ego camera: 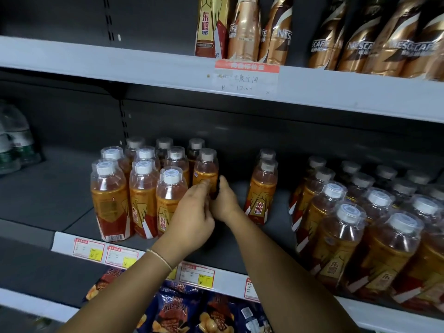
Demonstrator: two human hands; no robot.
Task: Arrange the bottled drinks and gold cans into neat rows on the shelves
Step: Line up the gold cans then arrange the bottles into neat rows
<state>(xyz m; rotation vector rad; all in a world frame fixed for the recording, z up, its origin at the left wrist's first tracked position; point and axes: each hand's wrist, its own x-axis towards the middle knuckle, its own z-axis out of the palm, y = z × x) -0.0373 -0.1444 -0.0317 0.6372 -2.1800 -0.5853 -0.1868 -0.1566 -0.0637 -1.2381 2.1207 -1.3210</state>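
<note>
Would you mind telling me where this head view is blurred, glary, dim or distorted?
Head view: the white metal shelf edge bows from wide-angle distortion; the handwritten paper price tag, left hand and right hand are softly blurred; glare streaks the clear plastic orange-drink bottles at right; the dark grey back panel is dim.

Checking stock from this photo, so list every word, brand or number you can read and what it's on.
"东鹏特饮": tall gold can, top shelf.
"东鹏": orange bottles, middle shelf.
"NESCAFE": brown coffee bottles, top shelf.
"¥ 12.00": handwritten price tag on the top shelf edge.
Unreadable: that tag's other writing, the lower price tags, the snack bags.
</note>
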